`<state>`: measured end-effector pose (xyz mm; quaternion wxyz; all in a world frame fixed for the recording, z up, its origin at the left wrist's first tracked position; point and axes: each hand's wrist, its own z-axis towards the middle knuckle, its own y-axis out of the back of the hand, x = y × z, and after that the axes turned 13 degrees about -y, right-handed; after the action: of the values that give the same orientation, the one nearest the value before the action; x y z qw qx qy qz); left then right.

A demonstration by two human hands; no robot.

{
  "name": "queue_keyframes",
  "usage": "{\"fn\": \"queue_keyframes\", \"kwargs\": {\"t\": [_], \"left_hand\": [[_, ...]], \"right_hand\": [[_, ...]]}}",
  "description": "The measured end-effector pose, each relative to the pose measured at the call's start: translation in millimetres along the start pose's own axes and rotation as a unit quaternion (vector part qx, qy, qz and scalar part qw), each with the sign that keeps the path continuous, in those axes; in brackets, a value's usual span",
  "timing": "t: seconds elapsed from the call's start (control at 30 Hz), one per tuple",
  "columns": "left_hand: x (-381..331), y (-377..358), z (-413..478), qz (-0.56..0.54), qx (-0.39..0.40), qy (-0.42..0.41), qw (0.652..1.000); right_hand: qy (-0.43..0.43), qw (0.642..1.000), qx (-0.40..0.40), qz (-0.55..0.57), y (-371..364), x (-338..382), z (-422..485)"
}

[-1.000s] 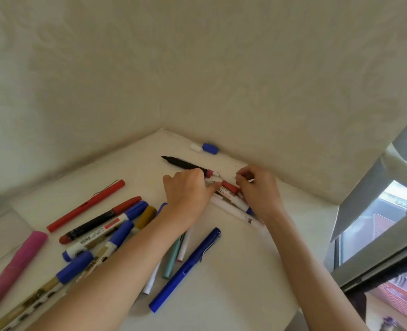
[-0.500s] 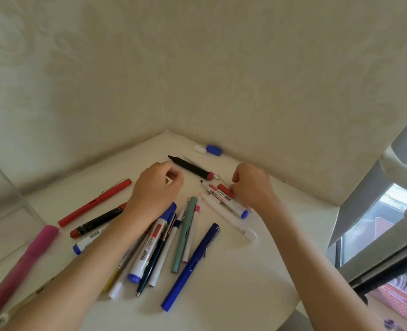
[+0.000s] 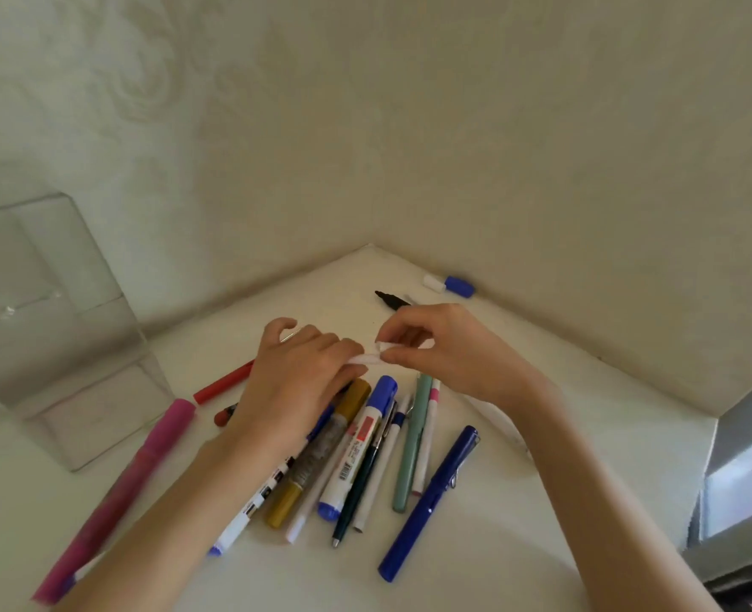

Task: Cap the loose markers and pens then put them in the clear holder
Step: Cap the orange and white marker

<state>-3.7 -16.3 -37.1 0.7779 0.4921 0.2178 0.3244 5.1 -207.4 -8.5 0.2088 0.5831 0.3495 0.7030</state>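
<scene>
Soft, even daylight, fairly dim and a bit greenish; the brightest patch is the window (image 3: pixel 745 483), low and to the right of the fingers, blown out with no detail. Shadows are faint, just soft dark edges under the forearms and pens below the fingers. Wide-angle bend curves the walls above; the clear holder (image 3: pixel 52 329) and pink marker (image 3: pixel 118 501) left of the fingers look smeared.

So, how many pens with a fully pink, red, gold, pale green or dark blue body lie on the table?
pink marker: 1
red pen: 1
gold marker: 1
pale green pen: 1
dark blue pen: 1
Total: 5
</scene>
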Motion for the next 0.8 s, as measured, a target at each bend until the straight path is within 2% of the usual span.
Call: {"fn": "queue_keyframes", "kwargs": {"t": [0.13,0.23,0.4,0.7,0.8], "left_hand": [[10,1,-8,-0.064,-0.031,0.055,0.996],[11,1,-11,-0.123,-0.072,0.066,0.988],[7,3,-12,-0.131,-0.12,0.022,0.984],[9,1,-14,-0.127,-0.095,0.034,0.987],[11,2,-15,-0.124,-0.09,0.035,0.988]], "right_hand": [[-0.003,0.982,-0.156,0.104,8,-13,-2],[0.001,0.958,-0.226,0.177,14,-22,-8],[0.016,0.959,-0.214,0.185,7,-23,-9],[0.048,0.964,-0.209,0.157,4,-21,-9],[0.067,0.969,-0.212,0.109,4,-23,-8]]}}
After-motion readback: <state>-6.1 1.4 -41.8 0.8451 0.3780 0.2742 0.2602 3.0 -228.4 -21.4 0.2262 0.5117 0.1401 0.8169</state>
